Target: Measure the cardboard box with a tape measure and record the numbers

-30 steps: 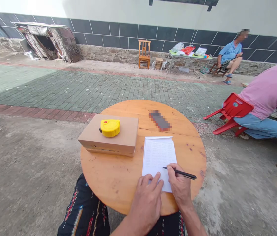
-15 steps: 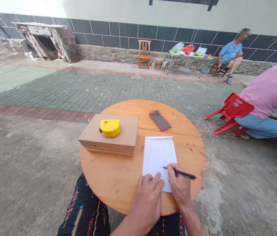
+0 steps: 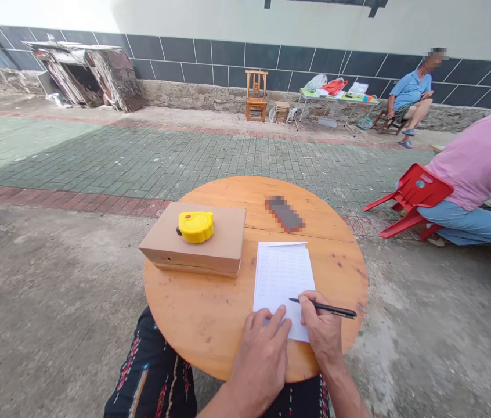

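A white sheet of paper [image 3: 282, 273], covered with rows of small handwriting, lies on the round wooden table [image 3: 197, 313]. Its top edge is folded or lifted. My left hand [image 3: 265, 345] rests on the lower left part of the sheet, fingers stretched out and holding nothing. Between the thumb and fingers of my right hand [image 3: 322, 328] is a black pen [image 3: 335, 310], its tip at the paper below the written rows. Left of the paper, a yellow tape measure [image 3: 196, 226] sits on a brown cardboard box [image 3: 223, 232].
A blurred phone-like dark object [image 3: 284, 213] lies beyond the paper. To the right, a person in a pink shirt [image 3: 480, 157] sits on a red plastic chair [image 3: 422, 186]. By the wall are a wooden chair [image 3: 256, 96], a laden folding table [image 3: 304, 96] and a seated person in blue [image 3: 411, 90].
My right hand has shifted slightly right, and the pen leans lower with its back end further right. My left hand stays on the paper.
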A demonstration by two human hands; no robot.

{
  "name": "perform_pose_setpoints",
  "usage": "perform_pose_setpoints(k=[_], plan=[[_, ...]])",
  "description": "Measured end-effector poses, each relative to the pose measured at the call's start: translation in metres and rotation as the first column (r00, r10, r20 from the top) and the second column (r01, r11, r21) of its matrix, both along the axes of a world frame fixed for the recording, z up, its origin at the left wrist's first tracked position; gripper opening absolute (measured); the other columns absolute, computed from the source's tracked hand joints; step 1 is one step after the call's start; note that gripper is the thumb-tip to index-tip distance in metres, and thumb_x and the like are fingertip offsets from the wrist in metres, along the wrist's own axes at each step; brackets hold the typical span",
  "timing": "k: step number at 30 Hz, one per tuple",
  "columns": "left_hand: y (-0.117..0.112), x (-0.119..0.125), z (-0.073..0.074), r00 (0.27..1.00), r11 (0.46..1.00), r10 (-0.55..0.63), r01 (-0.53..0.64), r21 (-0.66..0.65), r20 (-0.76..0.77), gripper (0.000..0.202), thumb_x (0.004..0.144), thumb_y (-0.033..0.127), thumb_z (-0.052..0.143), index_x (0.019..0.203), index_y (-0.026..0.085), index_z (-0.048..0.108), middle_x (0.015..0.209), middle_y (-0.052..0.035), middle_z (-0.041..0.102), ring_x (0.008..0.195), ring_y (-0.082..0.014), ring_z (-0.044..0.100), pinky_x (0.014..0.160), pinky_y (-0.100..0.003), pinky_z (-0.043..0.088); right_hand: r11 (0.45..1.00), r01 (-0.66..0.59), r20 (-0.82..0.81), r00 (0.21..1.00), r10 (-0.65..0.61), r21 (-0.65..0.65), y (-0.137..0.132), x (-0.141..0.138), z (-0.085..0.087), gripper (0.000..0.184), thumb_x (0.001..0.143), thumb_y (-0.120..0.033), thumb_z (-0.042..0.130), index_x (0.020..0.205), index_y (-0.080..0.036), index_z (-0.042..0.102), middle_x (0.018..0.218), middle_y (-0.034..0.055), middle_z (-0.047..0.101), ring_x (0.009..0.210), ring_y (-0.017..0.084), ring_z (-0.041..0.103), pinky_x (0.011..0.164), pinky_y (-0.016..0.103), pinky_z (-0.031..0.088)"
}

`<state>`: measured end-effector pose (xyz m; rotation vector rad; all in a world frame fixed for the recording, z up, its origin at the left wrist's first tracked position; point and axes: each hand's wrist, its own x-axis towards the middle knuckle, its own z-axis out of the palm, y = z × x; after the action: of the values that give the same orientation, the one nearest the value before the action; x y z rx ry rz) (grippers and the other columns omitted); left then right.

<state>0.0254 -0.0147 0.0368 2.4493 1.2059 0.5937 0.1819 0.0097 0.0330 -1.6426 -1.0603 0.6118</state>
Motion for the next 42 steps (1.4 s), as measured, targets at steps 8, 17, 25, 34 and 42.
perform_pose_setpoints(k=[8,17,25,34,42], plan=[[0.001,0.000,0.002,1.000,1.000,-0.005,0.005,-0.005,0.012,0.037,0.089,0.010,0.045,0.122,0.024,0.055,0.143,0.0036,0.049,0.109,-0.0231,0.044,0.097,-0.043,0.043,0.991,0.121,-0.117,0.987,-0.113,0.059,0.000,0.004,0.001,0.031,0.087,-0.047,0.057,0.086,-0.017,0.061,0.055,-0.0037,0.053,0.053,0.013,0.051,0.055,0.025,0.044],[0.002,0.001,0.005,1.000,1.000,-0.002,0.002,-0.010,-0.015,0.036,0.089,0.009,0.043,0.119,0.023,0.055,0.143,0.0038,0.049,0.109,-0.0231,0.044,0.096,-0.044,0.044,0.994,-0.028,0.168,0.986,0.010,0.110,0.002,0.015,-0.003,0.031,0.091,-0.035,0.052,0.115,-0.018,0.063,0.110,0.0101,0.069,0.098,0.023,0.065,0.087,0.036,0.052],[0.001,-0.001,0.001,1.000,1.000,0.015,-0.015,0.012,0.012,0.039,0.087,0.008,0.046,0.121,0.024,0.055,0.142,0.0045,0.050,0.111,-0.0238,0.044,0.099,-0.045,0.043,0.969,-0.217,0.852,0.478,0.214,-0.122,0.008,0.074,-0.005,0.039,0.087,-0.012,0.043,0.116,-0.023,0.065,0.114,0.0103,0.068,0.102,0.027,0.062,0.085,0.043,0.047],[0.001,0.000,-0.002,1.000,0.999,0.014,-0.015,0.042,0.023,0.040,0.086,0.007,0.049,0.120,0.025,0.057,0.140,0.0031,0.053,0.109,-0.0233,0.045,0.096,-0.044,0.044,0.983,-0.181,0.785,0.604,0.135,-0.029,0.011,0.088,-0.030,0.048,0.088,-0.011,0.031,0.115,-0.021,0.070,0.122,0.0094,0.068,0.111,0.025,0.063,0.091,0.042,0.051],[0.000,0.001,-0.007,1.000,0.997,0.018,-0.018,0.079,0.010,0.036,0.086,0.009,0.049,0.117,0.025,0.059,0.138,0.0031,0.056,0.108,-0.0248,0.047,0.094,-0.045,0.045,0.988,-0.142,0.652,0.755,0.067,0.064,0.009,0.097,-0.036,0.045,0.084,-0.014,0.034,0.108,-0.016,0.072,0.116,0.0113,0.070,0.110,0.024,0.065,0.099,0.047,0.050]])
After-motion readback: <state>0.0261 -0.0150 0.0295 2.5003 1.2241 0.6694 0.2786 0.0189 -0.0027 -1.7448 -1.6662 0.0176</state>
